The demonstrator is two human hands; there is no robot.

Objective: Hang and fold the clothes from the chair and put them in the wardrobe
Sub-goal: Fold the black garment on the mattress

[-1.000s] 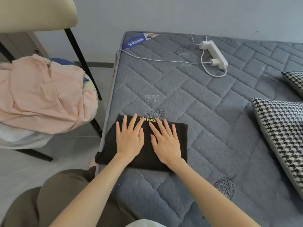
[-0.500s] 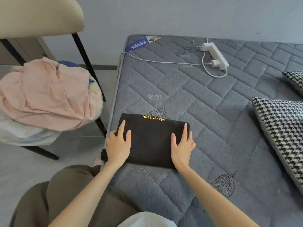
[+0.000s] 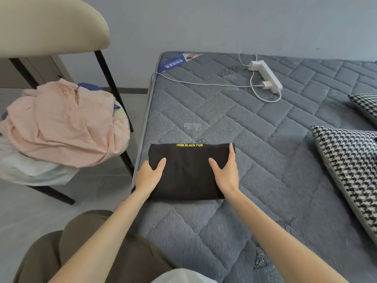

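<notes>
A folded black garment with yellow "BLACK FUN" lettering lies on the grey quilted mattress, near its left edge. My left hand holds the garment's left side, thumb on top and fingers hidden round the edge. My right hand holds the right side, thumb on top and index finger along the edge. To the left, a beige chair carries a crumpled pink garment on top of white and blue clothes.
A white power strip with its cable lies at the mattress's far end. Two houndstooth cushions lie along the right side. My knees in olive trousers are at the bottom, over grey floor. No wardrobe is in view.
Both hands lay flat on the middle of the garment, then slid apart to its left and right sides. Their thumbs are now on top, with fingers round the edges.
</notes>
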